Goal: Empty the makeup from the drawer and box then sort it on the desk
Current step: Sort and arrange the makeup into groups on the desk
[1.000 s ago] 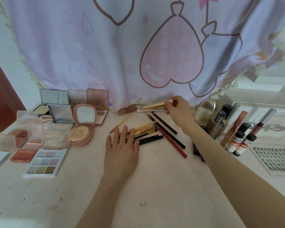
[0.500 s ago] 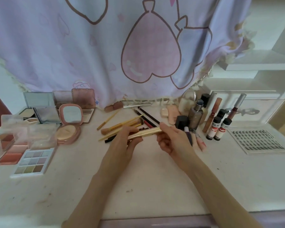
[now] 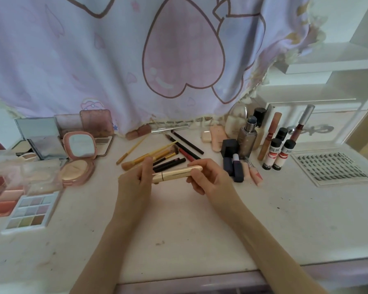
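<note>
I hold a slim gold tube point(image 3: 173, 174) level above the middle of the white desk point(image 3: 179, 225). My left hand point(image 3: 134, 183) grips its left end, thumb up behind it. My right hand point(image 3: 208, 177) pinches its right end with curled fingers. Just behind the tube lie several brushes and pencils point(image 3: 164, 153) in a loose fan. Open palettes and compacts point(image 3: 40, 166) fill the desk's left side. Bottles and lip tubes point(image 3: 261, 141) stand at the right, with dark lipsticks point(image 3: 235, 166) in front of them.
A lilac curtain point(image 3: 136, 60) with pink hearts hangs along the back. A clear tray of false lashes point(image 3: 331, 166) lies at the far right, below white shelves point(image 3: 327, 64). The desk's front edge point(image 3: 179, 281) runs under my forearms.
My right hand took the gold tube from the back of the desk and brought it toward me. My left hand lifted off the desk and gripped the tube's other end.
</note>
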`<state>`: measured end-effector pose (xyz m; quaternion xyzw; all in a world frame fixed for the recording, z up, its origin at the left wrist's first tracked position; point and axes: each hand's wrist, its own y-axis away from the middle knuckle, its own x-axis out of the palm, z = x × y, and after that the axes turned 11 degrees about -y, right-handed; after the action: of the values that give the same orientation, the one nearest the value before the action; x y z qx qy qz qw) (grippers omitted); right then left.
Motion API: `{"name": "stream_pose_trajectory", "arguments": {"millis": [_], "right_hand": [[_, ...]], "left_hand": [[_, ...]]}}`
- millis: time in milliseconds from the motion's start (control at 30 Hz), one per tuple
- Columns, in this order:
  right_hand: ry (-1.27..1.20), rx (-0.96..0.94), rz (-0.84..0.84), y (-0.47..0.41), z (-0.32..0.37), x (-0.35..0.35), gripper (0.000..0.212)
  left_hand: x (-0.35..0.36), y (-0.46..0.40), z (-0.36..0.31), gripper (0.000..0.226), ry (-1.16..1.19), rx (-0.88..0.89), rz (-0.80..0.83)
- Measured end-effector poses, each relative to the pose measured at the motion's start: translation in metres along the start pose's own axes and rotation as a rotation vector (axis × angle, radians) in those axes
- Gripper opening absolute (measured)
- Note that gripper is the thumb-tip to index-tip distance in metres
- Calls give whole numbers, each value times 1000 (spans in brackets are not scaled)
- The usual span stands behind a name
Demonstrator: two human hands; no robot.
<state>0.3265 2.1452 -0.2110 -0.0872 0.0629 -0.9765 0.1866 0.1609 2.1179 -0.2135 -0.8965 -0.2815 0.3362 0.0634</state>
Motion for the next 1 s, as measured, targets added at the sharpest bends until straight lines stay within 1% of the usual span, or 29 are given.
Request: {"name": "stream_pose_trajectory", "arguments": {"millis": [67, 100, 167, 200, 233, 267, 300, 367, 400, 433, 500, 533, 567, 633, 667, 700, 733, 767, 800, 867, 933, 967, 1000], "right_hand": [[169, -68, 51, 2, -1, -1, 22], [232, -87, 61, 2, -1, -2, 25], [292, -80, 44, 2, -3, -3, 22], [296, -51, 28, 2, -3, -2, 16], [274, -9, 13, 1, -2, -2, 12], [228, 37, 1, 1, -1, -2, 13], [164, 87, -2, 0, 0, -2, 18], [29, 195, 24, 0, 3, -4, 28], [-7, 227, 51, 1, 4, -3, 29], [9, 218, 78, 3, 4, -2, 28], [223, 50, 122, 5, 1, 1, 19], [332, -50, 134, 5, -2, 2, 19], [394, -117, 135, 4, -4, 1, 22], [424, -188, 122, 3, -7, -1, 29], [427, -202, 108, 3, -7, -2, 27], [414, -188, 85, 3, -7, -2, 23], [372, -149, 47, 3, -6, -2, 16], [307, -98, -7, 3, -4, -2, 9], [230, -44, -70, 2, -2, -3, 5], [37, 85, -185, 0, 3, -7, 20], [-148, 156, -237, -2, 8, -9, 25], [-162, 144, -223, -1, 9, -8, 23], [-140, 112, -199, 0, 9, -7, 17]], "left_hand": [[0, 0, 0, 59, -4, -94, 7], [0, -1, 1, 60, -13, -109, 12], [0, 0, 1, 53, -30, -64, 10], [0, 0, 0, 44, -26, -1, 4], [-1, 2, -1, 36, -22, 71, 4], [0, 4, -2, 30, -17, 129, 9], [0, 5, -3, 27, -18, 166, 14], [0, 7, -3, 28, -43, 200, -10], [0, 8, -3, 30, -56, 198, -34], [-1, 7, -3, 33, -60, 176, -58], [-1, 6, -3, 45, -53, 88, -94], [-1, 4, -3, 50, -52, 30, -105], [-2, 3, -3, 53, -51, -24, -109], [-2, 2, -1, 57, -42, -89, -85], [-2, 1, -1, 55, -39, -91, -68], [-2, 1, 0, 49, -45, -62, -54], [-1, 1, 0, 38, -47, 2, -26], [0, 2, 0, 26, -31, 87, 21], [0, 3, 0, 19, 9, 175, 85], [2, 4, 3, 14, 68, 316, 209], [2, 4, 4, 3, 24, 381, 239], [1, 4, 4, 8, -6, 380, 214], [1, 4, 3, 19, -9, 340, 179]]}}
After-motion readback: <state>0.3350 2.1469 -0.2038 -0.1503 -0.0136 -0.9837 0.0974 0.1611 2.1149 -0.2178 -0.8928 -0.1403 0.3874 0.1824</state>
